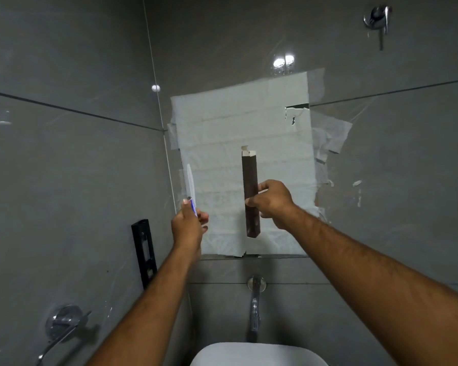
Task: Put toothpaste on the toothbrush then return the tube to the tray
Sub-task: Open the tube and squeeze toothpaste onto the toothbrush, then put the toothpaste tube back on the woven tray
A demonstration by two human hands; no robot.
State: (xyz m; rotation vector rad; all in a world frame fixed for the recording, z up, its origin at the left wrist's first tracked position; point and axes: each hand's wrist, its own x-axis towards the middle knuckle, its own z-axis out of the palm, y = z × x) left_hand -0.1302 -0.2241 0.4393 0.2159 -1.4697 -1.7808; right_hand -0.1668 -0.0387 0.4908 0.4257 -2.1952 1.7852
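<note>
My left hand [188,223] is closed around the lower end of a slim white toothpaste tube [190,180] with blue print, which points upward with its flat end on top. My right hand [273,204] pinches a long dark brown carton [250,175] at its middle and holds it upright, with the top flap open. Both hands are raised in front of the wall, about a hand's width apart. No toothbrush or tray shows in this view.
Pale paper [243,122] is taped over the wall panel behind my hands. Below it a chrome faucet [254,307] hangs over a white basin [257,356]. A black bracket [143,252] and a chrome valve [64,323] sit on the left wall.
</note>
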